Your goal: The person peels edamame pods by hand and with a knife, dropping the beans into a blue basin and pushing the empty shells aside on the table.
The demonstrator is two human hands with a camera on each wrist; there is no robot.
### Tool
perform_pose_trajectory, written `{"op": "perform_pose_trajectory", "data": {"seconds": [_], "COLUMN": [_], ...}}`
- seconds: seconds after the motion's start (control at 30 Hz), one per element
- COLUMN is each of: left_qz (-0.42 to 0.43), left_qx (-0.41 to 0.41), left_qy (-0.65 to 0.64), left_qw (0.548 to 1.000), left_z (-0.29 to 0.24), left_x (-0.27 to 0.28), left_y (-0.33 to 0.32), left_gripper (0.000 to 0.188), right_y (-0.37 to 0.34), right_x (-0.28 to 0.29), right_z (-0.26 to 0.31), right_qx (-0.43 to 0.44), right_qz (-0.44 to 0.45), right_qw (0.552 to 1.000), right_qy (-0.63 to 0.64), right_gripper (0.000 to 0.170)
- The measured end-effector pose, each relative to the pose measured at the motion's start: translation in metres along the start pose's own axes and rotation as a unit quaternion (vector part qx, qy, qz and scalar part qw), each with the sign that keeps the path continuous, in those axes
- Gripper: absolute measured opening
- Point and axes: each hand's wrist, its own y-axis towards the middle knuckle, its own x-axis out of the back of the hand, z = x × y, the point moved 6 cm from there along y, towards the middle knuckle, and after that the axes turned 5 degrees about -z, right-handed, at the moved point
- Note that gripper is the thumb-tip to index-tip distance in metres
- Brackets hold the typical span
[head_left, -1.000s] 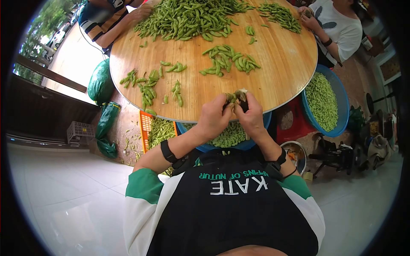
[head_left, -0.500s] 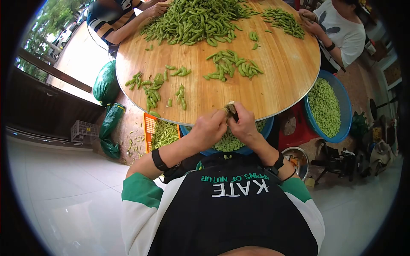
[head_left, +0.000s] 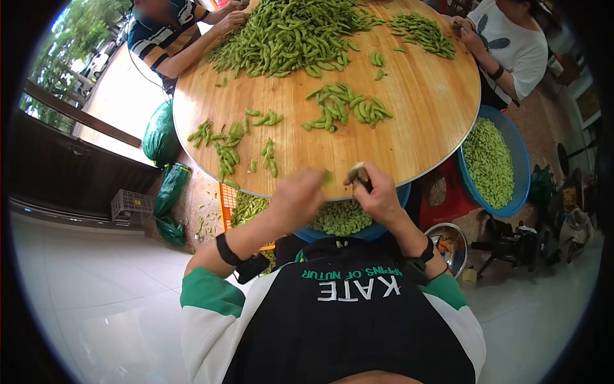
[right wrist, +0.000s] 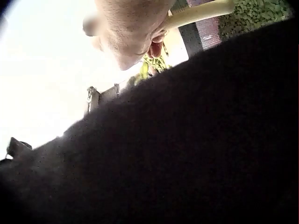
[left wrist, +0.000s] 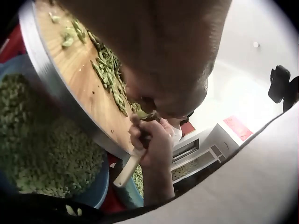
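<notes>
My left hand (head_left: 297,195), blurred by motion, is over the near table edge with its fingers curled and a bit of green pod (head_left: 327,176) at the fingertips. To its right, my right hand (head_left: 378,195) grips a knife-like tool with a cream handle (left wrist: 128,172); its working end is hidden among the fingers, where something dark shows. In the left wrist view a yellow-green soybean pod (left wrist: 141,113) lies between the two hands. Beneath them, a blue basin (head_left: 377,229) of shelled green beans (head_left: 342,219) is partly covered by the table.
Small groups of pods (head_left: 348,105) lie on the round wooden table (head_left: 409,134), with a large heap (head_left: 288,38) at the far side. Two other people sit across. A second blue tub (head_left: 521,185) of beans stands right; an orange crate (head_left: 228,205) is at left.
My hands were together over the table edge; now the left has drawn away to the left and the right a little to the right. The right hand keeps its grip on the tool.
</notes>
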Motion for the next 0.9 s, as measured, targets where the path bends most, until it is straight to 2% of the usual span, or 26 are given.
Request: {"op": "perform_pose_trajectory", "data": {"seconds": [0.03,0.07,0.13,0.17,0.23,0.3,0.4,0.47,0.5,0.53,0.57,0.6,0.63,0.67,0.7,0.73,0.8,0.83,0.87,0.9], "left_qz": [-0.019,-0.037,0.011,0.011,-0.057,-0.081,-0.075,-0.085,-0.090,-0.088,-0.058,-0.026,-0.021,-0.012,-0.005,-0.004,0.035,0.053,0.052,0.071], "left_qx": [-0.006,-0.014,0.001,0.000,-0.071,-0.005,0.018,0.013,0.010,0.010,0.074,0.139,0.142,0.170,0.196,0.199,0.261,0.271,0.274,0.281], "left_qy": [0.100,0.199,0.326,0.326,0.286,0.200,0.236,0.230,0.230,0.229,0.128,0.026,0.026,-0.087,-0.199,-0.199,-0.333,-0.386,-0.388,-0.414], "left_qw": [0.995,0.979,0.945,0.945,0.954,0.976,0.969,0.969,0.969,0.969,0.987,0.990,0.989,0.981,0.960,0.960,0.905,0.880,0.879,0.863], "left_z": [0.016,0.032,0.067,0.081,0.099,0.129,0.160,0.174,0.177,0.163,0.157,0.147,0.135,0.126,0.117,0.106,0.093,0.090,0.084,0.074], "left_x": [0.013,0.025,0.035,0.031,0.027,0.014,-0.010,-0.024,-0.028,-0.026,-0.026,-0.027,-0.025,-0.026,-0.027,-0.024,-0.031,-0.036,-0.036,-0.037], "left_y": [0.007,0.016,0.036,0.049,0.075,0.108,0.146,0.151,0.153,0.151,0.144,0.136,0.127,0.117,0.108,0.099,0.077,0.067,0.058,0.050], "left_gripper": [0.018,0.022,0.025,0.025,0.020,0.020,0.019,0.019,0.018,0.018,0.016,0.015,0.015,0.013,0.012,0.012,0.011,0.010,0.010,0.009], "right_y": [-0.003,-0.007,-0.019,-0.021,-0.021,-0.021,-0.024,-0.021,-0.021,-0.021,-0.024,-0.022,-0.017,-0.015,-0.015,-0.016,-0.019,-0.017,-0.017,-0.015], "right_x": [0.000,0.001,-0.008,-0.011,-0.010,-0.009,-0.009,-0.003,0.000,0.002,0.001,0.002,0.003,0.002,-0.002,-0.005,-0.017,-0.015,-0.017,-0.013], "right_z": [0.009,0.008,0.013,0.016,0.017,0.017,0.010,-0.002,-0.002,-0.012,-0.021,-0.016,-0.008,-0.004,0.000,-0.002,0.006,0.009,0.006,-0.008], "right_qx": [0.040,0.041,0.145,0.196,0.202,0.209,0.195,0.118,0.118,0.007,-0.104,-0.108,-0.122,-0.136,-0.127,-0.130,-0.028,-0.070,-0.073,-0.149], "right_qz": [-0.001,-0.006,0.071,0.073,0.070,0.066,0.053,0.049,0.048,0.054,0.058,0.056,0.071,0.086,0.103,0.103,0.184,0.194,0.196,0.115], "right_qw": [0.999,0.999,0.984,0.972,0.969,0.966,0.976,0.991,0.991,0.997,0.983,0.983,0.977,0.971,0.968,0.967,0.962,0.967,0.967,0.961], "right_qy": [-0.015,-0.014,-0.068,-0.110,-0.123,-0.139,-0.082,-0.039,-0.042,0.047,0.137,0.140,0.160,0.178,0.192,0.193,0.198,0.147,0.146,0.202], "right_gripper": [0.008,0.008,0.011,0.015,0.016,0.016,0.017,0.015,0.015,0.013,0.012,0.012,0.010,0.011,0.014,0.014,0.014,0.016,0.016,0.018]}}
